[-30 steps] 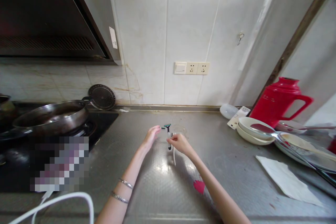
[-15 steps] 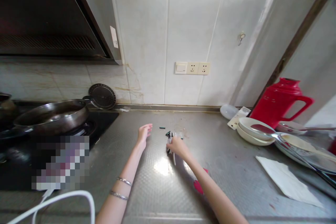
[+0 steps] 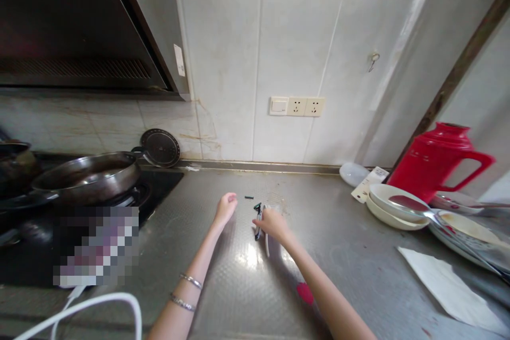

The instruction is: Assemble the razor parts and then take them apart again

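Glare spots the metal counter (image 3: 358,255) — the cooker hood (image 3: 75,16) looks dim.

We are in a kitchen. To the left of our left grip (image 3: 226,207), a metal pan (image 3: 93,183) sits on a black cooktop (image 3: 165,185), with a dark range hood (image 3: 67,26) overhead. Well to the right of our right grip (image 3: 274,223), we see stacked pale bowls (image 3: 392,216) and a red flask (image 3: 434,162) with a handle. Beneath both grips runs a metal tabletop (image 3: 338,271), and beyond them a tiled wall (image 3: 225,37), stained below the range hood, carries a socket panel (image 3: 297,107).
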Available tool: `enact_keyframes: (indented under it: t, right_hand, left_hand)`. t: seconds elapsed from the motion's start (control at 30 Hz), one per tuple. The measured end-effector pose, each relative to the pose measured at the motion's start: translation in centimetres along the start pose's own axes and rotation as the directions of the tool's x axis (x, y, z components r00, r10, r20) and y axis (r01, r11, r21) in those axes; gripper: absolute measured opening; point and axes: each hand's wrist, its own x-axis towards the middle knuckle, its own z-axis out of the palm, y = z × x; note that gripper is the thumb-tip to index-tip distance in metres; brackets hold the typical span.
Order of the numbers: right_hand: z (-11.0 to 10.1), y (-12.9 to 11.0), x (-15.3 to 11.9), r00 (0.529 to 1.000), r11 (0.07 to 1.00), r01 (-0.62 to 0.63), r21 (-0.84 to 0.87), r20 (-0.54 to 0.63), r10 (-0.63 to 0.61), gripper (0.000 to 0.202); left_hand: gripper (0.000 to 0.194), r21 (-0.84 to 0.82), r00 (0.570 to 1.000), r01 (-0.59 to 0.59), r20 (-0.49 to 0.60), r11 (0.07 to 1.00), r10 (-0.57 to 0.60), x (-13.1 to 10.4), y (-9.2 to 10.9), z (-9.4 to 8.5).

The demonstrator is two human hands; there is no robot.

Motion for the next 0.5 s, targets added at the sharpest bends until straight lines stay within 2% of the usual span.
enact_keyframes:
  t: [0.13, 0.23, 0.33, 0.43, 0.5]
  right_hand:
    - [-1.4, 1.6, 0.4, 0.996, 1.000, -0.013, -0.001, -0.089, 0.013, 0.039]
    - [-2.1, 3.4, 1.0, 0.986, 0.999, -0.032, 0.008, -0.166, 0.033, 0.038]
    - [-2.1, 5.4, 1.4, 0.974, 0.998, -0.064, 0.020, -0.217, 0.066, 0.037]
    - [-1.8, 6.8, 1.5, 0.965, 0.997, -0.072, 0.040, -0.250, 0.079, 0.037]
    - [-1.6, 7.5, 1.4, 0.961, 0.997, -0.057, 0.057, -0.268, 0.071, 0.037]
  left_hand:
    - [0.031, 0.367, 0.992, -0.121, 0.075, 0.923, 0.100, 1.3, -0.9, 0.3]
    - [0.027, 0.518, 0.970, -0.240, 0.151, 0.821, 0.189, 2.7, -1.4, 0.9]
    - [0.021, 0.565, 0.931, -0.366, 0.219, 0.740, 0.293, 4.2, -1.8, 1.8]
    - [0.015, 0.569, 0.873, -0.487, 0.322, 0.663, 0.366, 5.3, -2.2, 2.6]
    - [0.015, 0.564, 0.848, -0.530, 0.352, 0.633, 0.396, 5.8, -2.5, 3.1]
